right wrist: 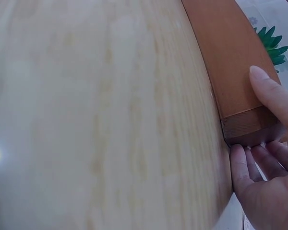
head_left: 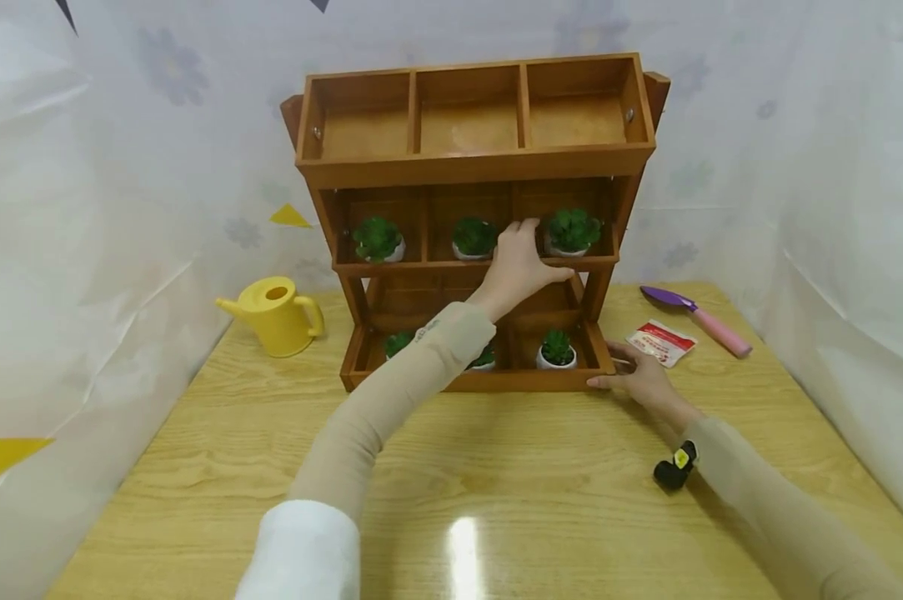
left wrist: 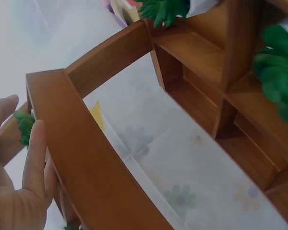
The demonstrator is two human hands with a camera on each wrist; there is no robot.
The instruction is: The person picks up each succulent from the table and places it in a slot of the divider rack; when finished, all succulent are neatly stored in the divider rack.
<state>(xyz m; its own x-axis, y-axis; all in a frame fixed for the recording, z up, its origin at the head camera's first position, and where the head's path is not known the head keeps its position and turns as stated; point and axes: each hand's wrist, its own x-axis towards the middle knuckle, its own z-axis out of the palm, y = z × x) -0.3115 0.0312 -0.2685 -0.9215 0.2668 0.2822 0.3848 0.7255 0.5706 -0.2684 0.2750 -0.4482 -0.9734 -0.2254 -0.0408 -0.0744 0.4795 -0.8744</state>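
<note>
A three-tier wooden plant stand (head_left: 481,169) stands at the back of the table. My left hand (head_left: 522,265) reaches to its middle tier, fingers extended and thumb spread, between the middle potted succulent (head_left: 474,237) and the right one (head_left: 574,231). In the left wrist view, its fingers (left wrist: 36,165) are beside green leaves (left wrist: 25,127) and hold nothing visible. At the stand's lower right corner, my right hand (head_left: 641,382) grips the wood. The right wrist view shows the thumb (right wrist: 271,93) on the front board (right wrist: 235,62) and the fingers bent against its end.
Another succulent (head_left: 378,240) sits middle-left. On the bottom tier, one succulent (head_left: 557,348) sits right; others are partly behind my left forearm. A yellow watering can (head_left: 282,317) stands left. A red-white packet (head_left: 661,342) and a purple-pink trowel (head_left: 697,321) lie right.
</note>
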